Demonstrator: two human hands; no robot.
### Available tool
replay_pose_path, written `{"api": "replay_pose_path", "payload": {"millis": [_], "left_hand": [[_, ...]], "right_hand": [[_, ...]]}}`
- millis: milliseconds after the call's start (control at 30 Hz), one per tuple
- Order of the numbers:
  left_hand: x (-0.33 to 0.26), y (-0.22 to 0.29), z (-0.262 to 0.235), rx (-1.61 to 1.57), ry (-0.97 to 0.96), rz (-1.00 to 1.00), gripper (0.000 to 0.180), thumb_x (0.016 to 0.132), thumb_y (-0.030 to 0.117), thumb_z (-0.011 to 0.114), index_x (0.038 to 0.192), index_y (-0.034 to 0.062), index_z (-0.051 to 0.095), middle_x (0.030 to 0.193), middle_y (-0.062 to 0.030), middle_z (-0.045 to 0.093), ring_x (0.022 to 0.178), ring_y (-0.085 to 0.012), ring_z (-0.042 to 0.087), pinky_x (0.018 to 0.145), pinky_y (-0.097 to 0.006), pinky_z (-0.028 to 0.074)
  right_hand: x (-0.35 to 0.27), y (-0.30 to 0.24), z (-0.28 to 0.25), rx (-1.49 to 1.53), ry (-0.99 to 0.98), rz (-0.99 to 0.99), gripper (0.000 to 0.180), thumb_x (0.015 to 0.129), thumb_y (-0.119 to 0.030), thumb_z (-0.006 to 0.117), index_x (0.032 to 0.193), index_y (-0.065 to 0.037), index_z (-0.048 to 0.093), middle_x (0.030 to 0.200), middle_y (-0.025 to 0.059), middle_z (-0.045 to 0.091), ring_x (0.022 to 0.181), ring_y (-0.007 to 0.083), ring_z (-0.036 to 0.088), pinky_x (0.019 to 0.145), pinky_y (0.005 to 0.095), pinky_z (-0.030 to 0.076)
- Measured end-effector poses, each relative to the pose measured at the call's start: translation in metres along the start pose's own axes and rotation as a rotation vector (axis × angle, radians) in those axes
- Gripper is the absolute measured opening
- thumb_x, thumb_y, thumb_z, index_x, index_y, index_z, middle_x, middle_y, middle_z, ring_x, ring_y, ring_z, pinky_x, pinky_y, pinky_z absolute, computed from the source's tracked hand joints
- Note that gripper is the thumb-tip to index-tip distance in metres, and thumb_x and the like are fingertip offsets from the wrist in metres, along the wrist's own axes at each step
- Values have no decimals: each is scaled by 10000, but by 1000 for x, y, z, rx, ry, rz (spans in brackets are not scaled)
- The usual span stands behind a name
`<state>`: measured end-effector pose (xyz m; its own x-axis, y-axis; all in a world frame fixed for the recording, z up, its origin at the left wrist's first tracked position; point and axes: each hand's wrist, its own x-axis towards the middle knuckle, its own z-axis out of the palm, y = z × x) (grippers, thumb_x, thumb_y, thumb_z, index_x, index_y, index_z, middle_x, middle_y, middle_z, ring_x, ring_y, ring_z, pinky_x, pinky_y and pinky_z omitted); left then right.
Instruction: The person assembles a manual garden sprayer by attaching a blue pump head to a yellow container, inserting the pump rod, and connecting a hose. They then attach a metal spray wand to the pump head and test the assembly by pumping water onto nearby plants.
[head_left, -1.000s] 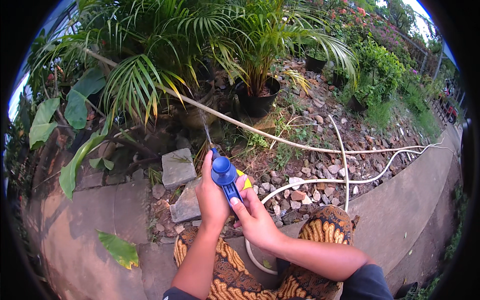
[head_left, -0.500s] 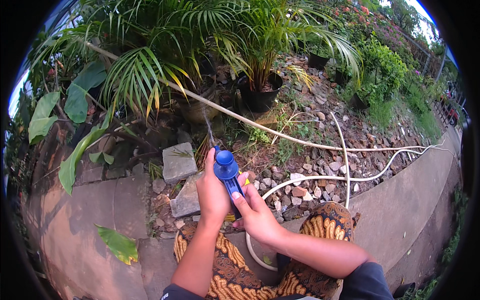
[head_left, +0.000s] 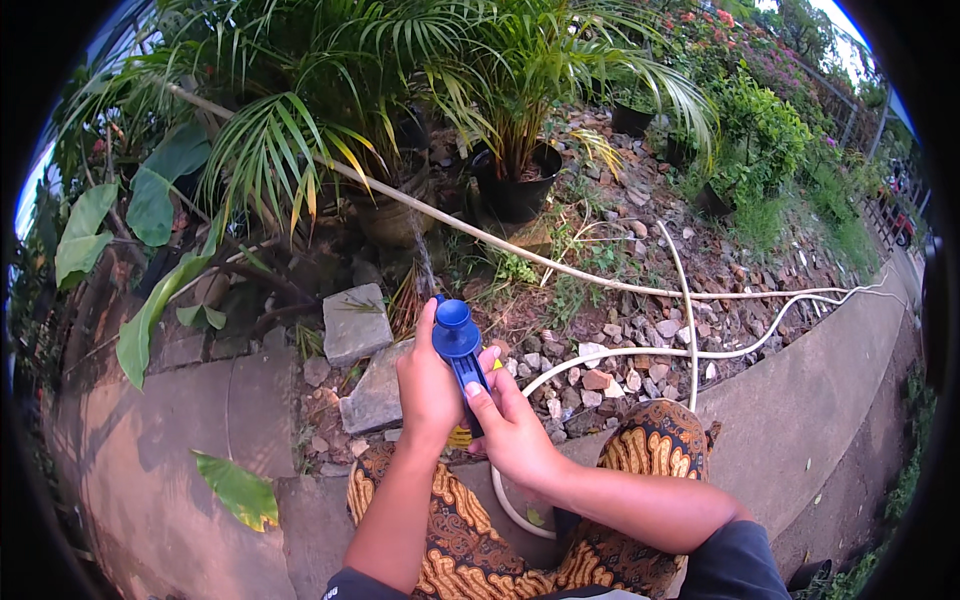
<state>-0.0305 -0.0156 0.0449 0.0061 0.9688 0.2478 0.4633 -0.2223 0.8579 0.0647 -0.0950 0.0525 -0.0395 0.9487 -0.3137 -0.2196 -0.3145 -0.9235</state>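
Note:
A blue hose spray nozzle [head_left: 457,338] with a yellow fitting stands upright in front of me. My left hand [head_left: 425,385] wraps around its body from the left. Fingers of my right hand [head_left: 512,425] press on its blue handle from the right. A thin stream of water [head_left: 424,262] leaves the nozzle head and rises toward a brown pot [head_left: 392,215] under the palms. The white hose [head_left: 610,352] runs from below my hands, curves right over the stones and loops off across the garden bed.
Potted palms, one in a black pot [head_left: 518,190], stand behind a bed of stones and soil. Two grey paving slabs [head_left: 356,322] lie left of my hands. A fallen green leaf [head_left: 238,490] lies on the concrete path. Patterned cloth [head_left: 640,460] covers my knees.
Both hands and the nozzle have shifted slightly right and lower in view. The water stream keeps spraying toward the plants.

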Motion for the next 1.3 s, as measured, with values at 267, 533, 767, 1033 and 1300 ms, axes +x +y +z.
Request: {"api": "replay_pose_path", "payload": {"millis": [267,533,767,1033,1300], "left_hand": [[-3,4,1,36,129,59,725,746,163,917,1363,29,561,844,-69,729,715,-144,692,695,-319,572],[3,-8,5,-9,-62,146,858,748,210,914,1469,38,483,910,-99,753,784,-187,736,737,-345,587],[9,-25,27,-202,-404,99,885,707,226,941,1476,111,518,947,-92,762,847,-142,716,820,-333,573],[4,-24,38,-207,-275,137,846,732,249,927,1456,111,513,940,-81,749,838,-166,721,785,-343,574],[-3,-12,39,-188,114,79,822,744,247,920,1427,51,505,941,-70,743,805,-165,712,751,-336,571]], "right_hand": [[2,1,-5,-7,-38,-52,268,1107,-345,443,1258,-123,460,1018,2,562,913,89,528,673,270,495],[-1,6,1,4,61,-23,225,1107,-327,450,1192,-119,446,1014,13,547,912,94,532,680,282,507],[-12,18,11,121,234,27,266,1105,-346,449,1243,-127,391,1141,30,513,1015,122,521,726,297,529],[-10,16,4,115,276,38,252,1100,-349,469,1209,-125,431,1101,17,531,969,107,512,723,280,501],[4,15,-13,55,175,-127,253,1081,-358,528,1114,-110,490,925,-9,560,835,78,511,669,259,444]]}}
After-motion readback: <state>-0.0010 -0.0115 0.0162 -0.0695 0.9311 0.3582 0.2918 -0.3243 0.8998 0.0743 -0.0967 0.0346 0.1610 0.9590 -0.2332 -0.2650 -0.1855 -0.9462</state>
